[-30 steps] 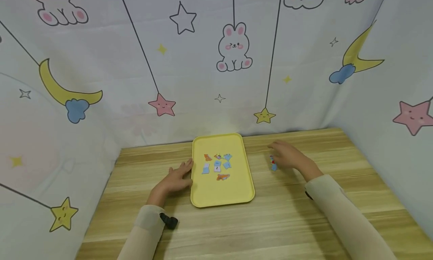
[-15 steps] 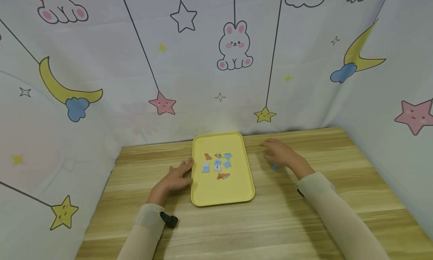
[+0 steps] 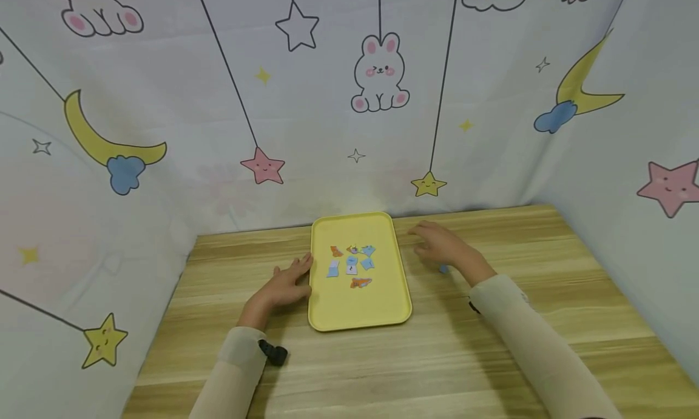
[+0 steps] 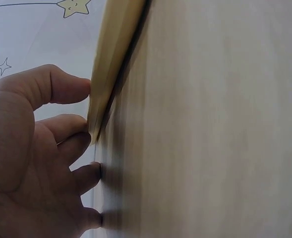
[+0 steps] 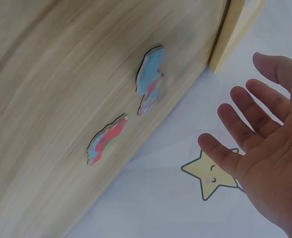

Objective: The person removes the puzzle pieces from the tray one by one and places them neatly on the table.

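Note:
My left hand [image 3: 278, 287] rests beside the yellow tray [image 3: 360, 315]. In the left wrist view its thumb and nearest fingertips touch the tray's side wall [image 4: 108, 64]. Several small jigsaw-like pieces, orange, blue and white, lie on the tray, among them an orange piece [image 3: 360, 282]. Right of the tray, my right hand [image 3: 445, 247] hovers over the table with its fingers spread and holding nothing. Below it in the right wrist view are a blue piece [image 5: 150, 69] and a red-and-blue piece [image 5: 106, 140] on the wood. The head view shows just a blue corner [image 3: 443, 268] of them.
The wood-grain table [image 3: 349, 373] runs back to a white cloth wall [image 3: 327, 103] printed with stars, moons and rabbits. The tray's far end stands close to that cloth. A black strap [image 3: 273, 352] sits on my left wrist.
My right hand has moved left toward the tray, passing over the loose pieces and covering most of them from the head view. The left hand and tray have stayed put.

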A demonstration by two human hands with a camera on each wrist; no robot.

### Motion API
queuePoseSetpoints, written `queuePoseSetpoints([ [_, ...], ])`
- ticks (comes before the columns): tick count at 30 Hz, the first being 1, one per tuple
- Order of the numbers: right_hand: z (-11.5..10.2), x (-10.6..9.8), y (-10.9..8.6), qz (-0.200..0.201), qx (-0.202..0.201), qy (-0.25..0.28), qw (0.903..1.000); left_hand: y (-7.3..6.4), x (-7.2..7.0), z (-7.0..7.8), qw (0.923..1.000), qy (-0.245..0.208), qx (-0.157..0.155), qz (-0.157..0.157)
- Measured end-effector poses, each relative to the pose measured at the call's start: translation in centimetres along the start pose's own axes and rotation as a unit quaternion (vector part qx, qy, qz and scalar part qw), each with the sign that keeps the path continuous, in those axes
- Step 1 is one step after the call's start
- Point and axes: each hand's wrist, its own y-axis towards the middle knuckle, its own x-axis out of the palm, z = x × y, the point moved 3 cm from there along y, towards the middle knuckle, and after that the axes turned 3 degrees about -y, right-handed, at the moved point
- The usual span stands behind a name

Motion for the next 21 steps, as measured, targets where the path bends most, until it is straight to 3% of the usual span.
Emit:
queuePoseSetpoints([
  [14, -2.1, 1.4, 1.7, 0.013, -0.032, -0.005, 0.9994, 0.1, 0.0, -0.2, 1.0, 0.0, -0.001, -0.001],
  [21, -3.3, 2.0, 2.3, -0.002, -0.037, -0.016, 0.9992, 0.0, 0.0, -0.1, 1.0, 0.0, 0.002, 0.0],
])
